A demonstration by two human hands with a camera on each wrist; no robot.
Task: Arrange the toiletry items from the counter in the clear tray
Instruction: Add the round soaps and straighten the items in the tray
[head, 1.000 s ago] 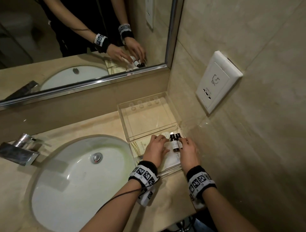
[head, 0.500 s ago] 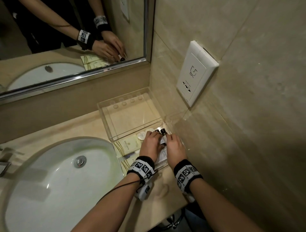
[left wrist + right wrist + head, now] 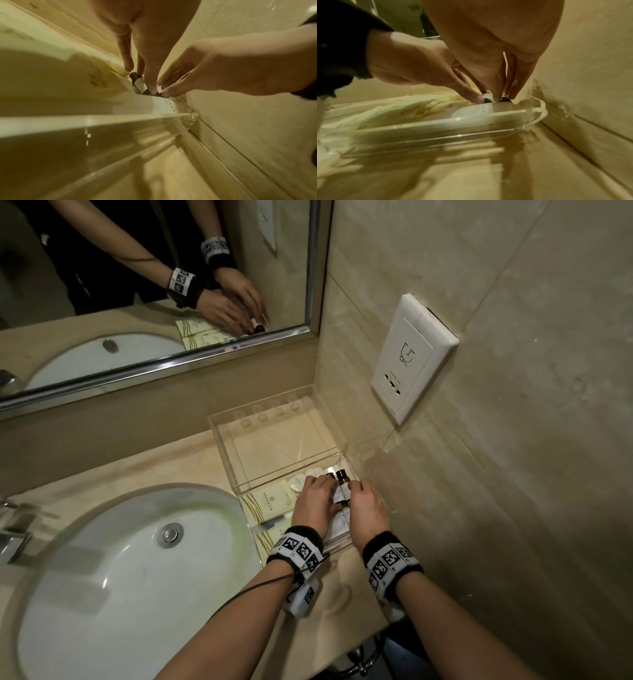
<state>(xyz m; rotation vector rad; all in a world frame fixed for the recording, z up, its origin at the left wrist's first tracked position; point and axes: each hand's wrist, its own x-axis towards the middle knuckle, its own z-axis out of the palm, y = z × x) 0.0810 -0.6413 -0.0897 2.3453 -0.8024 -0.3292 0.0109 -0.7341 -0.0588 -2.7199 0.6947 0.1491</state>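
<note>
No wording can be read anywhere. The white rectangular wall socket plate (image 3: 412, 359) carries a thin line drawing of a face in profile, a shaver sign, above its holes. The pale yellow flat paper sachet (image 3: 266, 502) in the clear plastic tray (image 3: 222, 440) bears a small round emblem and a vertical line of print (too small to make out). The small dark bottle with a white label (image 3: 343, 488) shows faint, illegible marks. The black-and-white wristbands (image 3: 297, 550) carry square coded patterns, not letters.

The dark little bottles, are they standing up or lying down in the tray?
Lying down: the dark bottles lie flat in the clear tray, caps pointing toward the mirror.
</note>
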